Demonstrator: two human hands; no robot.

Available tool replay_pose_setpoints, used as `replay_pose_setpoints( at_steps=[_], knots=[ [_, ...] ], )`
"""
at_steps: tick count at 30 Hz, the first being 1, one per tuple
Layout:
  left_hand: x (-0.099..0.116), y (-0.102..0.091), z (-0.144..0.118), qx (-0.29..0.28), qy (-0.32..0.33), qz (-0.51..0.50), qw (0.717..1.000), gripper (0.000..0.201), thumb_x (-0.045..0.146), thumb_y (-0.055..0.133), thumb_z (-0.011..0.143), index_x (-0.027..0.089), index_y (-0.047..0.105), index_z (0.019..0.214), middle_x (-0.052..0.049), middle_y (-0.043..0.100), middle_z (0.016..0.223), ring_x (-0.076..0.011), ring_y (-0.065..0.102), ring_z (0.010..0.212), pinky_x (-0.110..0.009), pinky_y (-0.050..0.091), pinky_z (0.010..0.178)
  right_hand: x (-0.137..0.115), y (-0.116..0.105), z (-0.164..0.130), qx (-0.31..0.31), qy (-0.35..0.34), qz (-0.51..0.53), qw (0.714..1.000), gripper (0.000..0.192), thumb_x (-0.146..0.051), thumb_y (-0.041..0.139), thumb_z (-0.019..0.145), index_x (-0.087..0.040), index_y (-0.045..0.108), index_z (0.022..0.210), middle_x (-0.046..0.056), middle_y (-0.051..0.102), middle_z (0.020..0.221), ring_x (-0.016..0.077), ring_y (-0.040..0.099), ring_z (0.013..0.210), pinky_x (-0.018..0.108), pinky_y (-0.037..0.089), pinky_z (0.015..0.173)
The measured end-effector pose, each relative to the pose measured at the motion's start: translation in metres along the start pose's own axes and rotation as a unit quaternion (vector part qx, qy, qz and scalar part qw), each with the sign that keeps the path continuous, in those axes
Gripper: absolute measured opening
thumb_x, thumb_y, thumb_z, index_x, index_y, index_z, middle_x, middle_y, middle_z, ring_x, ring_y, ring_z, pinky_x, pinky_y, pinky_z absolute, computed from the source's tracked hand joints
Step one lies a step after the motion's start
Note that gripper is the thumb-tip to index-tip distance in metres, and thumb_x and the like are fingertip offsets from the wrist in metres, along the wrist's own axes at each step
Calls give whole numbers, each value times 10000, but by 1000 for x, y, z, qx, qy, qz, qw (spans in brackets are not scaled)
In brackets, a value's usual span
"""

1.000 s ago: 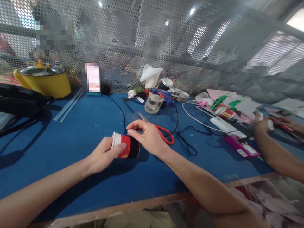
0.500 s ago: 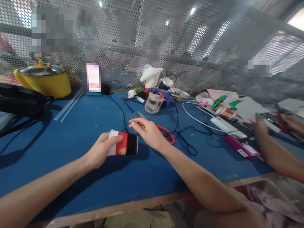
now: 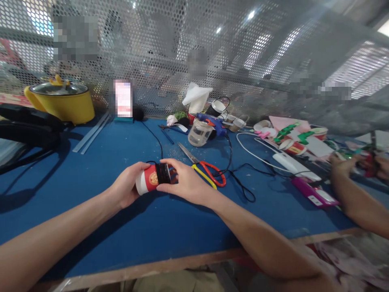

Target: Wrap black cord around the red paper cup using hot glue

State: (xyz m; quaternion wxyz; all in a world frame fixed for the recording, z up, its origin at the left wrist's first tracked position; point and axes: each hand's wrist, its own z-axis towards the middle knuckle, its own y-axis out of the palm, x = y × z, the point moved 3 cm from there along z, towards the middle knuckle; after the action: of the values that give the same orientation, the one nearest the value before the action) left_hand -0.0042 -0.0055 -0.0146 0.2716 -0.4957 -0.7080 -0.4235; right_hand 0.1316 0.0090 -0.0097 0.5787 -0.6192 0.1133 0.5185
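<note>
A red and white paper cup lies sideways above the blue table, its white part toward the left. Black cord is wound round its right part, and a strand runs back to a dark ball by the phone. My left hand is closed round the cup's left part. My right hand grips the corded end, thumb in front and fingers behind. Just right of that hand lie scissors with red and yellow handles, partly covered by it.
Behind stand a clear plastic jar, a blue glue gun and a lit phone. A yellow pot is at left. At right are a white power strip, a purple box and another person's hand.
My right hand has come down onto the corded end of the cup. The cup has turned in my left hand, showing its gold emblem more fully. More of the scissors shows.
</note>
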Motion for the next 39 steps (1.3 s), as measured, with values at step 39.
replay_pose_setpoints(
  at_steps=[39],
  knots=[
    [-3,-4,2,-75,165,310,933,330,439,513,635,160,388,512,71,325,455,-54,253,425,-194,185,414,-15,-10,0,30,-120,58,991,458,-500,365,776,-132,526,995,123,524,1060,174,494,990,334,399,844]
  ],
)
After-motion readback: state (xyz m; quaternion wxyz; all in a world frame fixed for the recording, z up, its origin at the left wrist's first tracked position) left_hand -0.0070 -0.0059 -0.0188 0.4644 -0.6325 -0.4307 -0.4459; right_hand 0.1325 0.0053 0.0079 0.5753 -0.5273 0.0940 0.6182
